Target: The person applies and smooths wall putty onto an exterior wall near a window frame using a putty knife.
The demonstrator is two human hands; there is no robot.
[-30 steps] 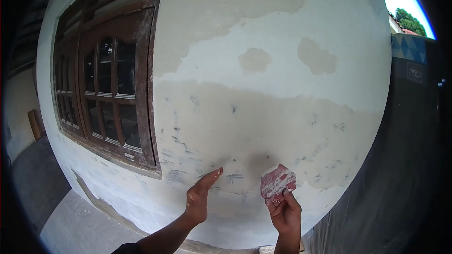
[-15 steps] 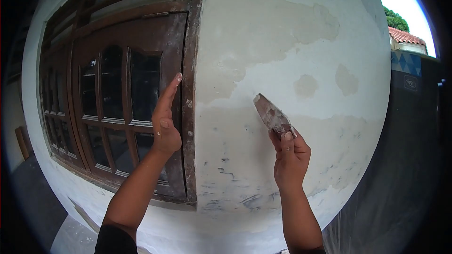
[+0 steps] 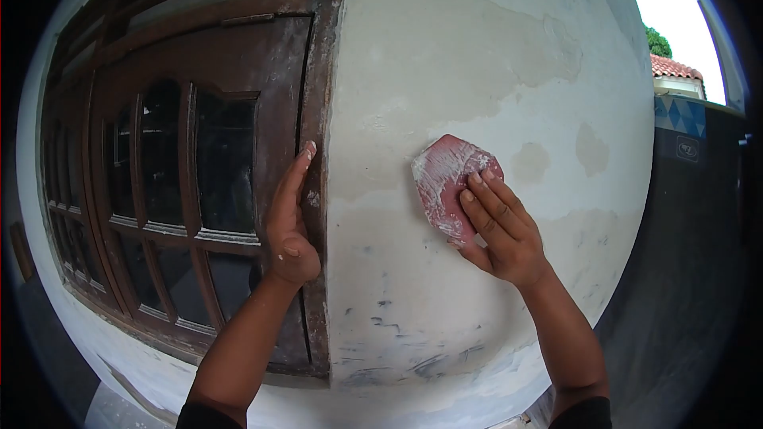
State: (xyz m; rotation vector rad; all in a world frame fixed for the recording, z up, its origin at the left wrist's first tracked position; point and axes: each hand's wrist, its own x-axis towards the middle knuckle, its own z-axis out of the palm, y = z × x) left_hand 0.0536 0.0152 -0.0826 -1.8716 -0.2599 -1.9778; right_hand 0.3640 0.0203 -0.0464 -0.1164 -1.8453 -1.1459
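Observation:
My right hand (image 3: 506, 232) grips a reddish, flat putty spreader (image 3: 442, 179), its fingers laid over the near end and its thumb beneath. White putty smears cover the spreader's broad face, which is turned to me in front of the wall (image 3: 469, 71). Farther left, my left hand (image 3: 292, 218) is held upright, fingers straight and together, empty, at the brown wooden window frame (image 3: 319, 111). White flecks show on its fingertips. Around the spreader, the wall has beige damp-looking patches beside whiter areas.
A brown window shutter (image 3: 270, 56) with dark glass panes fills the left side. Dark scuff marks (image 3: 429, 365) streak the lower wall. On the right stands a dark panel (image 3: 675, 214) with a blue patterned strip, and a tiled roof (image 3: 674, 67) lies beyond.
The spreader has turned from edge-on to showing its broad face, and my right hand has rolled over with it. My left hand has shifted slightly down and right along the window frame.

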